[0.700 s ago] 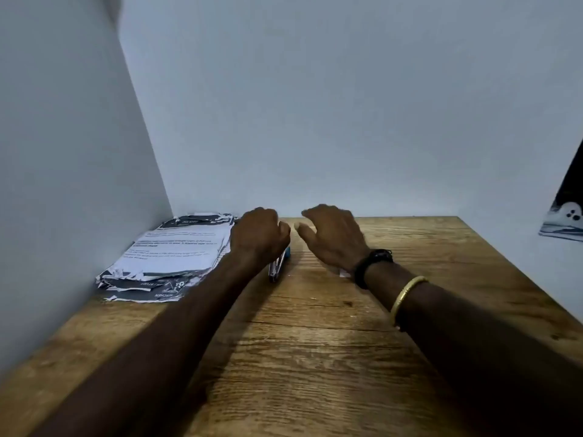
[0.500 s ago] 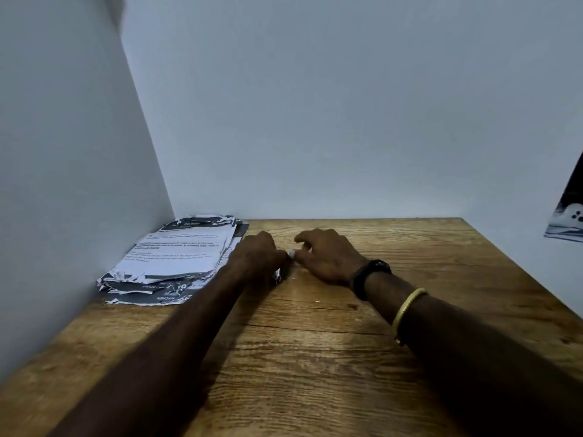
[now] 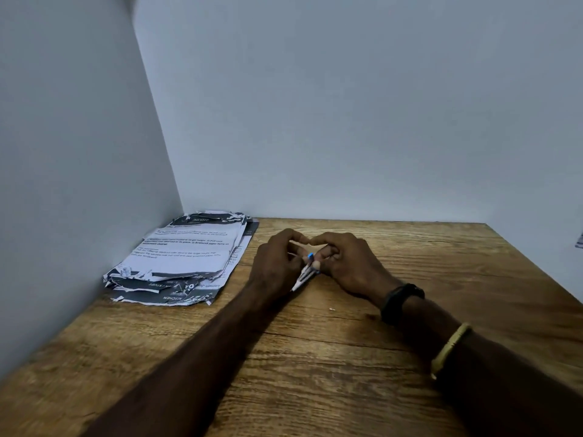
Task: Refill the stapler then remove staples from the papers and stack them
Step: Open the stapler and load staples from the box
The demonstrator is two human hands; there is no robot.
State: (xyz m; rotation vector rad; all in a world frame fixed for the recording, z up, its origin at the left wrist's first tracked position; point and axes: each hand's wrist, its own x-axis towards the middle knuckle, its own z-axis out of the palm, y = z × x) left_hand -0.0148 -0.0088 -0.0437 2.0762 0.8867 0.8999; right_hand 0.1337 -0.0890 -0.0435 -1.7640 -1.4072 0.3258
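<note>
Left hand [image 3: 277,263] and right hand [image 3: 347,263] hold the stapler [image 3: 306,273] in closed grip; refilling looks unfinished, papers [image 3: 186,253] at ten o'clock wait.

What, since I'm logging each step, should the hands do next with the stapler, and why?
Probably pull the stapler open to bare its staple channel. The left hand and right hand both grip it over the table, while the papers lie untouched at the left; whether it is already open is hidden.
</note>
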